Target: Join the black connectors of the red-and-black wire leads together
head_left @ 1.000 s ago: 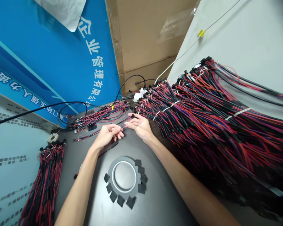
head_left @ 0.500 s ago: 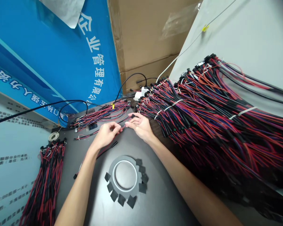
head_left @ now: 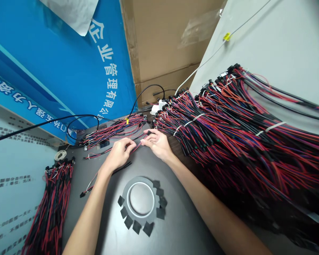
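Between my two hands runs a thin red and dark wire harness (head_left: 137, 145) above the grey table. My left hand (head_left: 121, 152) pinches it with thumb and index finger. My right hand (head_left: 156, 143) holds its other part, with a small black connector (head_left: 149, 132) showing by the fingers. Under my left wrist lies another harness, its black connector (head_left: 82, 194) to the left and its black ends (head_left: 126, 165) to the right. Nearer me is a round ring (head_left: 140, 199) with several black tape pieces (head_left: 148, 228) stuck around its edge.
Large tied bundles of wires (head_left: 215, 124) fill the right side. A loose wire pile (head_left: 114, 129) lies behind my hands. Another bundle (head_left: 51, 202) hangs over the left edge. A black cable (head_left: 42, 124) crosses at the left, near a white adapter (head_left: 155, 109).
My hands stay close together on the harness, my left hand shifting slightly left. More of the harness and connector beside my left forearm now shows. The view has shifted slightly.
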Available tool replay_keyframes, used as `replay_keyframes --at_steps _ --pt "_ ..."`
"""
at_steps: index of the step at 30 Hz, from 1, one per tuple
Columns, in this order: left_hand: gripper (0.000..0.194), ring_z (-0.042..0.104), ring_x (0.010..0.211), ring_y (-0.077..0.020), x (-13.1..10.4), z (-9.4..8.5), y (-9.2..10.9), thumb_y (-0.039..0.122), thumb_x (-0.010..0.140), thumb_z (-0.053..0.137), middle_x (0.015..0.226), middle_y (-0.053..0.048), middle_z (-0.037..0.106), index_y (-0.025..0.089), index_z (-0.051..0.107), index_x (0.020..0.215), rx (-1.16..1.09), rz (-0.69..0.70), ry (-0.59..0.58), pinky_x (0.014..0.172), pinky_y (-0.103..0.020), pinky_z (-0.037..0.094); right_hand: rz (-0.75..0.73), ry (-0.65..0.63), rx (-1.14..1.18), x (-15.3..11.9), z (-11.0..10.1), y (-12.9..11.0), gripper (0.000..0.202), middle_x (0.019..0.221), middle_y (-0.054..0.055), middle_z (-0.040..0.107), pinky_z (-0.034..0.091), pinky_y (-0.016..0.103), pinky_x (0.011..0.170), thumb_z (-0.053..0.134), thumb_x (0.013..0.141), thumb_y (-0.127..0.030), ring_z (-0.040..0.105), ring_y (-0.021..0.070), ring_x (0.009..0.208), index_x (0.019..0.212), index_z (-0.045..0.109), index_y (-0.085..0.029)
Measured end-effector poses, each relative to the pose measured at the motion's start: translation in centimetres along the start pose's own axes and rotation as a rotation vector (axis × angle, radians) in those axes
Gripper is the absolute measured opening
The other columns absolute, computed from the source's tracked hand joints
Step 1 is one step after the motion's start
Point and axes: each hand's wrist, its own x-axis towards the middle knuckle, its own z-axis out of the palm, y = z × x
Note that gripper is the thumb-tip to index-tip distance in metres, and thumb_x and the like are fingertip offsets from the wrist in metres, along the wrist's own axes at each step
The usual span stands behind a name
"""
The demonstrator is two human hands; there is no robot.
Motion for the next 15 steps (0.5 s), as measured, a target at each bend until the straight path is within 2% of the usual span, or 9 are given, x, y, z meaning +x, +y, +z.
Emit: replay_keyframes --at_steps 3,6,10,15 --pt "0.024 0.063 0.074 -0.0191 -0.13 0.22 -0.25 0.038 0.088 0.056 0.083 -0.006 0.072 0.017 0.069 0.091 -0.157 -0.067 -0.071 0.068 -0.028 0.044 -0.007 0.0 -0.001 0.02 -0.04 -0.07 0.061 0.065 0.0 0.07 0.057 0.029 0.069 0.087 0.051 -0.039 0.071 0.0169 0.064 0.101 0.06 -0.016" --pt "0.029 0.062 0.073 -0.0183 -0.17 0.33 -0.58 0.041 0.087 0.057 0.083 -0.007 0.072 0.015 0.069 0.091 -0.227 -0.115 -0.105 0.067 -0.027 0.044 0.001 -0.01 0.002 0.03 -0.06 -0.09 0.06 0.065 0.0 0.07 0.057 0.029 0.07 0.087 0.051 -0.037 0.07 0.0165 0.064 0.101 0.06 -0.016" --pt "0.031 0.06 0.071 -0.0181 -0.12 0.28 -0.75 0.043 0.087 0.056 0.081 -0.007 0.072 0.015 0.069 0.085 -0.172 -0.141 -0.12 0.066 -0.028 0.042 0.017 -0.023 0.008 0.02 -0.04 -0.06 0.061 0.066 0.0 0.07 0.056 0.028 0.068 0.087 0.05 -0.035 0.069 0.0156 0.062 0.101 0.06 -0.016" --pt "0.024 0.061 0.071 -0.0183 -0.17 0.36 -0.36 0.037 0.086 0.056 0.079 -0.005 0.073 0.016 0.068 0.081 -0.086 -0.1 -0.106 0.066 -0.027 0.042 0.026 -0.023 0.007 -0.02 0.03 -0.17 0.062 0.065 0.0 0.069 0.055 0.027 0.067 0.089 0.048 -0.034 0.069 0.0151 0.061 0.099 0.06 -0.016"
